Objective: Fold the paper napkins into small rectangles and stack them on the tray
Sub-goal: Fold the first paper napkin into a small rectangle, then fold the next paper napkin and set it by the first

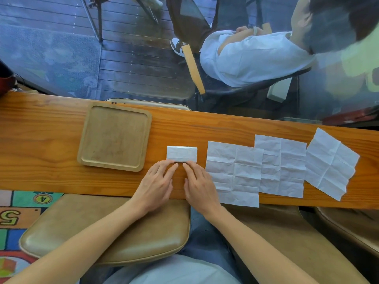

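A person sits at a long wooden surface (51, 152), seen from above, with both bare forearms reaching forward. The left hand (154, 184) and right hand (200, 186) lie side by side, palms down, fingers loosely spread and flat. Neither grip encloses anything; only the fingertips (174, 166) reach the near edge of a folded napkin (182, 153), a small white rectangle lying flat just beyond both hands.

Left of the left hand and a little farther away sits a square wooden tray (88, 138) with rounded corners and a low rim, with nothing on it. The folded napkin lies just beside the tray's right edge, not touching it.

Right of the right hand, three unfolded napkins lie flat and creased in a row. The nearest napkin (233, 173) sits right beside the right hand and hangs slightly over the near edge. The middle napkin (284, 167) is partly overlapped by it. The far napkin (331, 163) lies tilted, at the end.
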